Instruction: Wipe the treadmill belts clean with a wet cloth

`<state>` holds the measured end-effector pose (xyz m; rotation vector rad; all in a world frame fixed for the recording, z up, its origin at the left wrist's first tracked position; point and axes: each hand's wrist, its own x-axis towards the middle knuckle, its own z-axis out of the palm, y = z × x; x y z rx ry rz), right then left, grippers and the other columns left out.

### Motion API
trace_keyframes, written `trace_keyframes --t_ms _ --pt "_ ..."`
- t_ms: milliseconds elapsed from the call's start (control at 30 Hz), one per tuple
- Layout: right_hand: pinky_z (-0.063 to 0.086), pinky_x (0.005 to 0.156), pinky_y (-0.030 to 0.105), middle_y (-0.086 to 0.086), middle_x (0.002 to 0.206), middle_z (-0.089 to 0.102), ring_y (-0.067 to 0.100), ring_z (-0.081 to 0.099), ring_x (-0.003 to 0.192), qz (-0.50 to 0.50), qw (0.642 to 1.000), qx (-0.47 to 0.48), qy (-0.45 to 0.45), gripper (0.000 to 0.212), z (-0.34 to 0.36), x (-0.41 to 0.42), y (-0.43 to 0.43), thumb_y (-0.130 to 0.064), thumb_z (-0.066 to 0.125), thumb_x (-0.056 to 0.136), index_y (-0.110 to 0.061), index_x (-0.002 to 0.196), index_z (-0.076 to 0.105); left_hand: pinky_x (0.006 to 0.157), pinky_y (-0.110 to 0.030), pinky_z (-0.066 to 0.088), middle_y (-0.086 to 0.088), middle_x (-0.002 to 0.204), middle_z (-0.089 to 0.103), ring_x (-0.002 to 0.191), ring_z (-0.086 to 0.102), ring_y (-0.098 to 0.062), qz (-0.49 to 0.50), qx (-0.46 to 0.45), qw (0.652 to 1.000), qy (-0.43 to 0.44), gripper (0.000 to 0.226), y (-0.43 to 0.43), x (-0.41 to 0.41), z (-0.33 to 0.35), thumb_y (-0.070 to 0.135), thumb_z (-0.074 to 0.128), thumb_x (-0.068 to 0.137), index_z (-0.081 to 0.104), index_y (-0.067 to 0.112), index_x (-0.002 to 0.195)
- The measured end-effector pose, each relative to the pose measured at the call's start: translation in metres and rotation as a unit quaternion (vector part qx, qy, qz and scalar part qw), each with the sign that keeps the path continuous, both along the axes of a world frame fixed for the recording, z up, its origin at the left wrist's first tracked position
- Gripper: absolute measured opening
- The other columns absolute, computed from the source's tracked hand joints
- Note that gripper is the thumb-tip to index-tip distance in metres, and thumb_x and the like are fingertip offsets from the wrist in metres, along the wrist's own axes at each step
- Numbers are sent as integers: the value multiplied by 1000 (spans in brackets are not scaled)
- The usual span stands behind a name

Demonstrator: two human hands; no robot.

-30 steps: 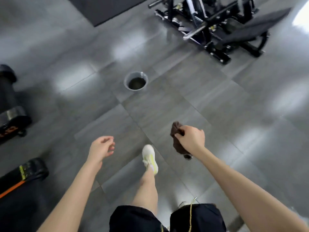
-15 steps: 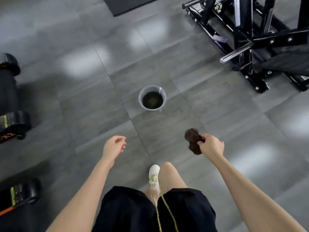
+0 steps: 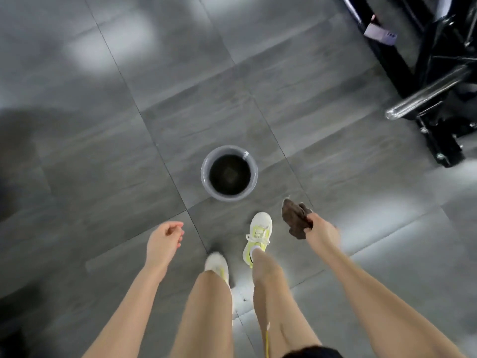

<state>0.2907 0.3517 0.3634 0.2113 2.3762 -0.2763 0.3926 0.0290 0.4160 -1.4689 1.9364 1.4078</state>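
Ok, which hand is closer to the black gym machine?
Right. The right hand, gripping the cloth, is down and to the left of the gym machine. The left hand is further left, beyond the bucket.

One bucket (image 3: 229,174) is counted on the floor. One cloth (image 3: 296,219) is counted. Two hands are counted: one left hand (image 3: 165,241) and one right hand (image 3: 321,232). Two shoes are counted: one left shoe (image 3: 216,264) and one right shoe (image 3: 259,235). Two bare legs are counted: one left leg (image 3: 206,306) and one right leg (image 3: 273,293). One black machine frame (image 3: 438,60) is recorded at the upper right. One chrome bar (image 3: 426,99) and one purple tag (image 3: 379,34) are recorded there.
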Motion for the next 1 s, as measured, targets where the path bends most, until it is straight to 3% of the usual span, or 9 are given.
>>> trace_keyframes --t_ms 200,300,433,567,700,800,900,1000 --pt "37 95 34 6 114 67 29 57 109 -45 998 -10 -32 30 -149 -76 -53 -13 51 92 -18 121 56 88 -41 52 5 89 62 78 58 -12 -26 -10 999 -30 20 -21 -86 -144 10 48 94 65 20 98" --pt "35 93 34 7 114 67 29 57 109 -49 998 -15 -28 32 -229 -93 -73 -11 51 92 -17 123 55 93 -45 49 8 93 60 89 59 -15 -29 -4 998 -47 20 -28 -118 -238 10 49 93 62 20 104" --pt "36 92 36 7 118 65 30 56 108 -29 999 -40 18 37 -316 -101 -100 -5 51 91 -14 127 56 96 -44 46 -3 118 58 106 56 -22 -43 -18 997 -67 35 -37 -150 -351 10 48 91 55 17 124" --pt "38 92 40 10 119 61 35 56 103 16 995 -72 65 36 -377 -99 -131 -1 55 87 -9 121 62 92 -28 37 -3 145 41 126 44 -24 -29 -18 995 -93 56 -51 -165 -420 8 48 90 36 19 144" --pt "45 79 42 13 117 56 35 51 100 44 995 -42 77 32 -409 -100 -155 -5 57 89 -11 120 64 96 -29 37 2 148 38 131 40 -24 -49 38 992 -113 70 -64 -169 -462 4 47 89 23 29 150" --pt "44 82 39 10 123 50 33 47 111 63 997 13 53 36 -410 -104 -164 -11 57 90 -16 125 58 106 -36 38 2 150 35 131 41 -26 -31 51 991 -120 75 -70 -170 -468 0 46 88 16 28 151" --pt "40 89 35 7 128 48 28 50 112 90 995 32 21 42 -395 -108 -165 -17 57 90 -20 132 50 108 -43 37 1 150 34 133 39 -25 -27 58 991 -121 71 -75 -172 -456 3 51 89 22 25 150" --pt "38 91 35 4 125 51 26 54 106 72 997 15 34 39 -355 -109 -160 -18 57 90 -21 129 54 105 -44 40 -4 145 41 128 43 -25 -45 25 991 -125 59 -78 -180 -423 4 50 89 35 18 144"
